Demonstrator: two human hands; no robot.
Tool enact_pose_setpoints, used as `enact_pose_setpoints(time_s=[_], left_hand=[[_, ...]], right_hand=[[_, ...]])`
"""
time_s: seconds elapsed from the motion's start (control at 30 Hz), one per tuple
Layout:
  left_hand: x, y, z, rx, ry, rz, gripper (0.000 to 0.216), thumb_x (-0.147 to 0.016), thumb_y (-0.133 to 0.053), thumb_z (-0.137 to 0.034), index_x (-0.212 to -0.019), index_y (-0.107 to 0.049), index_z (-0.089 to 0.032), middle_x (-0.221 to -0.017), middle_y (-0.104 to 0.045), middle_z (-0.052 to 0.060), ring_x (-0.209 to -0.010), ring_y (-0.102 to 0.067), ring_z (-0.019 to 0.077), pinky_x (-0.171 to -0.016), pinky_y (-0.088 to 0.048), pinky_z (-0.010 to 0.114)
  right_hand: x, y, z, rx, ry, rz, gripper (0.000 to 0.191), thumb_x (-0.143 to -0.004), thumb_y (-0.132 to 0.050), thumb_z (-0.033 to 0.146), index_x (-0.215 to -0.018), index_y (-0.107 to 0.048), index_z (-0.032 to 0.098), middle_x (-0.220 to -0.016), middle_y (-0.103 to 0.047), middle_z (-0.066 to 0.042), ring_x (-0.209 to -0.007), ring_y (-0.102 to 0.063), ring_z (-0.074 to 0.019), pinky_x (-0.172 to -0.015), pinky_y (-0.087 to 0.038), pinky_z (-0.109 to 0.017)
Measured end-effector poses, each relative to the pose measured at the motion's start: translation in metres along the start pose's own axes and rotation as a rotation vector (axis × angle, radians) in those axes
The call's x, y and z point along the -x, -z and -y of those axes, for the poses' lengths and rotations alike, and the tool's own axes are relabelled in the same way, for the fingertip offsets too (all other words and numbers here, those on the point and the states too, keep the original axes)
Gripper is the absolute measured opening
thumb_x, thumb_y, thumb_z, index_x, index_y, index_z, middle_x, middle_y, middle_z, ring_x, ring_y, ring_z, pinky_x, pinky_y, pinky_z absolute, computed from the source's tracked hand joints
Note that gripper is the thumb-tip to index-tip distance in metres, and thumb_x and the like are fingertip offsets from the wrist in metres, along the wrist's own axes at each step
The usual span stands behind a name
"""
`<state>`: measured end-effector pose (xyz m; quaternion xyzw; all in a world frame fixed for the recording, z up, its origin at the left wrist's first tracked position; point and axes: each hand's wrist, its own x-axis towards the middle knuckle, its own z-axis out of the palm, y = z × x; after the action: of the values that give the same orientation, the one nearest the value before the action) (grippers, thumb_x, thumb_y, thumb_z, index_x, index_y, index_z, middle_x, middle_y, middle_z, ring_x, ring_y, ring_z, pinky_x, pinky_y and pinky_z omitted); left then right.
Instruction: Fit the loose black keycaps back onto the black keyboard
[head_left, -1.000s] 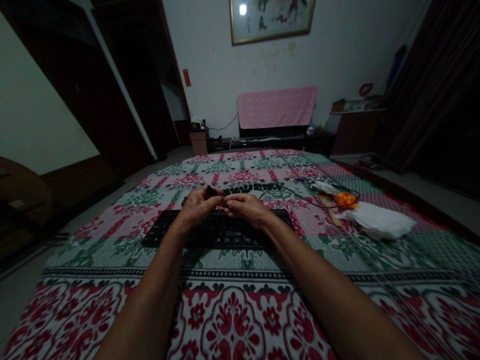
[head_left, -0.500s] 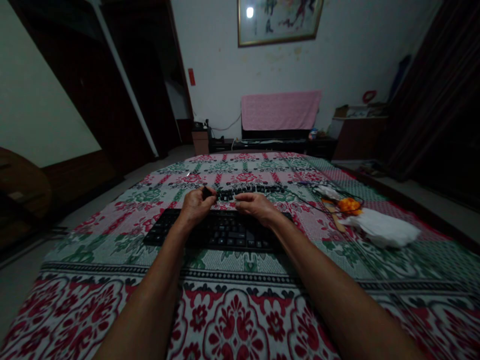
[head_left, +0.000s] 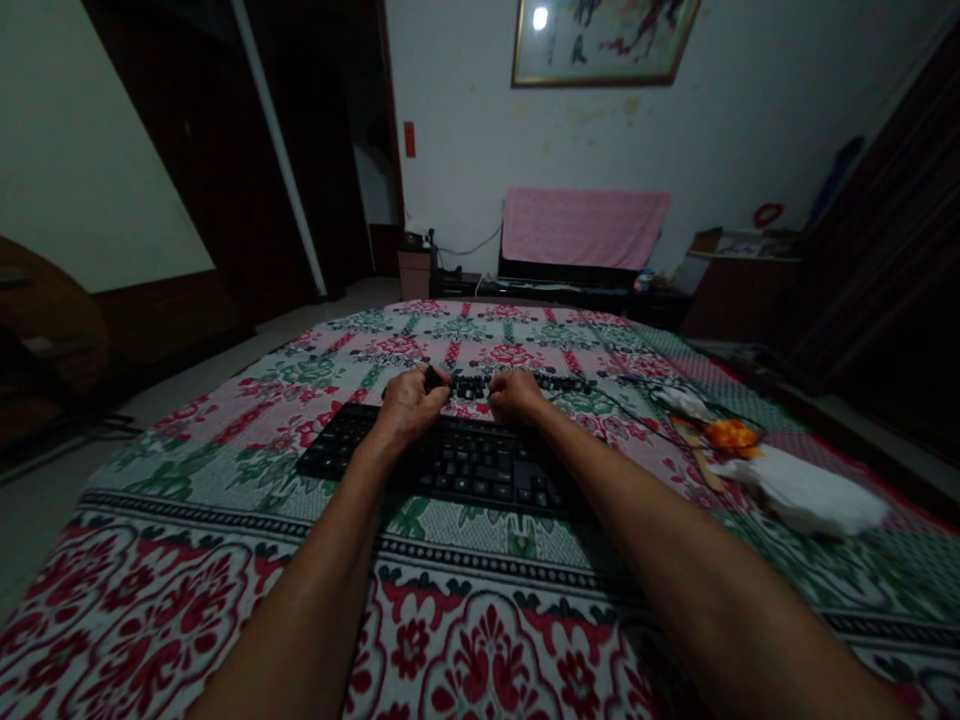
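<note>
A black keyboard (head_left: pixel 450 464) lies on a patterned red and green cloth (head_left: pixel 225 470). Behind it runs a row of loose black keycaps (head_left: pixel 547 383). My left hand (head_left: pixel 409 403) hovers over the keyboard's far edge, fingers curled on a small dark object (head_left: pixel 433 378), probably a keycap. My right hand (head_left: pixel 516 396) is beside it, fingers curled down at the row of keycaps; what they grip, if anything, is hidden.
To the right lie a thin black cable (head_left: pixel 645 425), an orange item (head_left: pixel 731 435), a wooden stick (head_left: pixel 703 463) and a white cloth (head_left: pixel 814 500). Beyond the table stand a low cabinet with a pink cover (head_left: pixel 585 228) and a dark doorway on the left.
My hands have parted; the right hand moved forward to the row of keycaps. The left hand keeps the small dark object. The camera has shifted so everything sits further right.
</note>
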<state>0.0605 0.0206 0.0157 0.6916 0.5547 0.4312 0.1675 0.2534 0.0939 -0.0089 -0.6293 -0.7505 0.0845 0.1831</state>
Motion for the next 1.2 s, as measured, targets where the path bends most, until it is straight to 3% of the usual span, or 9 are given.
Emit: enact_pose_setpoints(time_s=[0.5, 0.8, 1.2], left_hand=[[0.001, 0.001, -0.001, -0.026, -0.003, -0.001, 0.024, -0.068, -0.053, -0.03, -0.084, -0.065, -0.017, -0.072, -0.066, 0.003, -0.068, -0.061, 0.0173, -0.066, -0.046, 0.027], [-0.002, -0.002, 0.004, -0.012, -0.021, 0.004, 0.023, -0.069, -0.053, -0.029, -0.085, -0.064, -0.018, -0.074, -0.067, 0.004, -0.071, -0.062, 0.018, -0.069, -0.047, 0.028], [-0.001, 0.0, 0.002, -0.007, -0.012, 0.007, 0.023, -0.069, -0.053, -0.029, -0.084, -0.064, -0.017, -0.073, -0.068, 0.003, -0.07, -0.062, 0.0181, -0.067, -0.047, 0.027]], right_hand=[[-0.004, -0.004, -0.017, 0.037, 0.055, 0.116, 0.035, -0.06, -0.061, 0.01, -0.092, -0.072, 0.02, -0.088, -0.071, 0.0, -0.087, -0.063, -0.0149, -0.075, -0.044, -0.016], [-0.012, -0.01, -0.013, 0.041, 0.059, -0.007, 0.034, -0.068, -0.057, 0.013, -0.098, -0.069, 0.021, -0.096, -0.07, -0.002, -0.092, -0.062, -0.0156, -0.082, -0.043, -0.02], [-0.017, -0.014, -0.015, 0.101, 0.112, 0.003, 0.034, -0.068, -0.056, 0.015, -0.098, -0.07, 0.023, -0.098, -0.069, -0.003, -0.095, -0.061, -0.0195, -0.083, -0.044, -0.024]])
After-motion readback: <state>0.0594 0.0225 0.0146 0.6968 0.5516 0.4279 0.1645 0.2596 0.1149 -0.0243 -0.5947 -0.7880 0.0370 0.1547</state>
